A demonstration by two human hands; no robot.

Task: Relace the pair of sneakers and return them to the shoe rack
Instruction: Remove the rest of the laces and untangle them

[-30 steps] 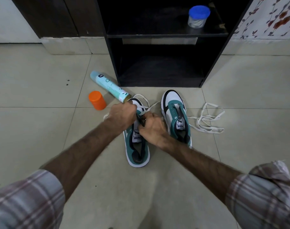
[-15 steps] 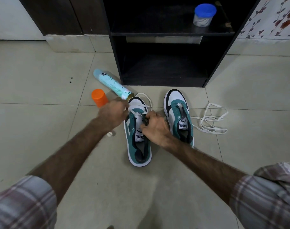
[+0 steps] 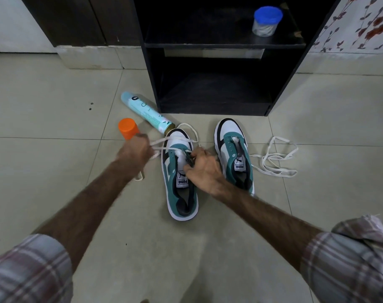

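Lace (image 3: 164, 141) is pinched in the left hand (image 3: 135, 149), left of the left sneaker (image 3: 179, 171). Right hand (image 3: 204, 170) pinches that sneaker's eyelet edge.

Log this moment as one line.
step: lacing left sneaker | left hand: pulling lace taut | right hand: at eyelets | right sneaker: unlaced, loose lace beside | rack: no shoes

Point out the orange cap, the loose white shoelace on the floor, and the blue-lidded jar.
Orange plastic cap (image 3: 126, 127): head view, on its flat top.
Loose white shoelace (image 3: 273, 159): head view, on a strand in the tangle right of the sneakers.
Clear jar with blue lid (image 3: 268, 14): head view, on the lid, rack's upper shelf.
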